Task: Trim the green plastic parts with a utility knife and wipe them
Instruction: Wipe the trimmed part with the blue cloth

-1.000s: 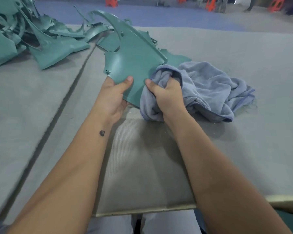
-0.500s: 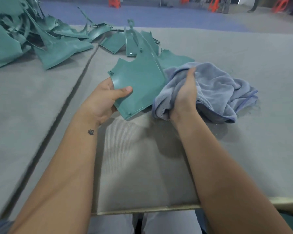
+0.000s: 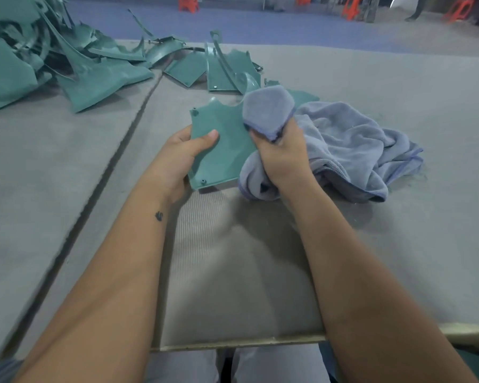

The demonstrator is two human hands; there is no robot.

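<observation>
Grey felt-covered worktable fills the view, a dark seam running across it. Beyond lies blue floor, then grey floor to the right, with orange stools along the far edge.

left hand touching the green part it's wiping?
Touching. The head view shows the left hand gripping the green part, its thumb lying flat across the part's face and no gap showing, while the right hand holds the cloth.

Held part left of cloth; parts pile far left on table.
</observation>
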